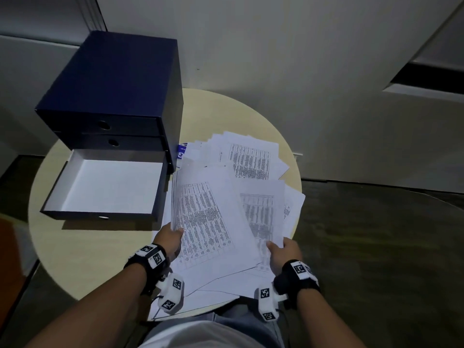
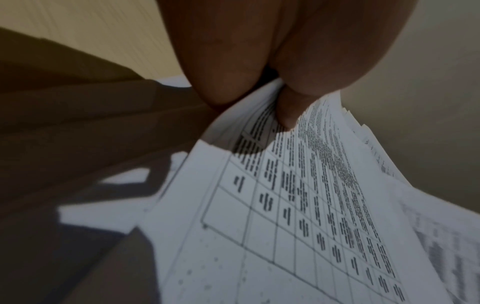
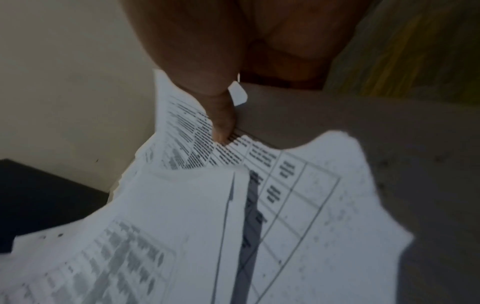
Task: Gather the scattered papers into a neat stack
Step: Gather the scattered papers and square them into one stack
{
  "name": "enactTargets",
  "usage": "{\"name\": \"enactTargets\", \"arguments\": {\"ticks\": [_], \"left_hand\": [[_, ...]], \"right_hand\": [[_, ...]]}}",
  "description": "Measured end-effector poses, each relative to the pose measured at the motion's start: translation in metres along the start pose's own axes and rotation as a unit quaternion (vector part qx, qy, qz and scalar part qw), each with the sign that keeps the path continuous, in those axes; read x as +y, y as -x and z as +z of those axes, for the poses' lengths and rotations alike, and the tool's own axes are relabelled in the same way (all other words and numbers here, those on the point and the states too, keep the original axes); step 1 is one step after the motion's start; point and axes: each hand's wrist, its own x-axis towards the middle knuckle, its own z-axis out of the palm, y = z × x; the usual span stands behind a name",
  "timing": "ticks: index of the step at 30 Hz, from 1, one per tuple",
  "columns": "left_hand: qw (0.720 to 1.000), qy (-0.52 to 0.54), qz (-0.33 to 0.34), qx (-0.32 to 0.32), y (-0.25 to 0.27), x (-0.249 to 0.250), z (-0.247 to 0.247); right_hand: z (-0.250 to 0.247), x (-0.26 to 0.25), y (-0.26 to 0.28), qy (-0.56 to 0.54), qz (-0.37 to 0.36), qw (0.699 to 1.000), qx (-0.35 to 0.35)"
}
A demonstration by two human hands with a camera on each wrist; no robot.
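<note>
Papers pinched between left hand and, seemingly, right hand.

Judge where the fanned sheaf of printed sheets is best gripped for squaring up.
By its two long edges, one hand per side, as now: left hand pinches the sheaf of printed sheets at its left edge, right hand at the right. The sheets fan apart at the far end, so side grips probably allow tapping them level.
</note>
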Motion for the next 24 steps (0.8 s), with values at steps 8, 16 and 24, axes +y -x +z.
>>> {"name": "enactTargets", "arguments": {"ticks": [8,16,24], "left_hand": [[1.000,-0.019,-0.019,-0.004,-0.001,-0.001,-0.004],[0.998,-0.041,-0.030,-0.021,-0.004,-0.003,-0.007],[0.998,-0.048,-0.034,-0.028,-0.014,-0.008,-0.007]], "right_hand": [[-0.080,0.007,-0.010,-0.152,0.011,0.982,0.114],[-0.129,-0.032,-0.015,-0.258,-0.057,0.957,0.122],[-0.069,-0.055,-0.008,-0.343,-0.045,0.938,0.003]]}}
